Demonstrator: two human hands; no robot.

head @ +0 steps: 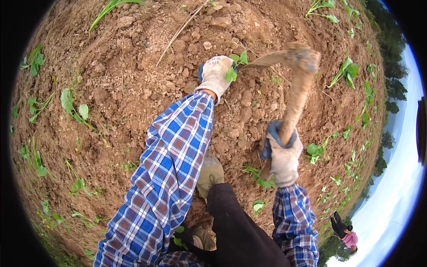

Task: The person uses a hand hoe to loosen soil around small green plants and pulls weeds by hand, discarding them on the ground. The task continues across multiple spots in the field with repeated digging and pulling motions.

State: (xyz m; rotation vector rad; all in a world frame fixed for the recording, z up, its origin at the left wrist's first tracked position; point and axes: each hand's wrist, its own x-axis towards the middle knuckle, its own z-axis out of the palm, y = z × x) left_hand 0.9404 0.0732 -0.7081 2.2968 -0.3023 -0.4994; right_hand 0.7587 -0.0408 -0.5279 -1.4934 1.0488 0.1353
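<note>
My left hand, in a white work glove with blue on its palm side, is low at the tilled soil. Green leaves of a seedling stick out beside its fingers, which seem closed around the stem; the fingertips and roots are hidden. My right hand, gloved alike, grips the wooden handle of a short hoe. The soil-caked hoe head is up at the far end, and its blade points left, its tip close to the seedling's leaves.
Uprooted-looking seedlings lie scattered over the slope on both sides. A seedling lies beneath my right hand. My shoe stands between my arms. A dry stalk lies ahead. Another person is at the far right, near trees.
</note>
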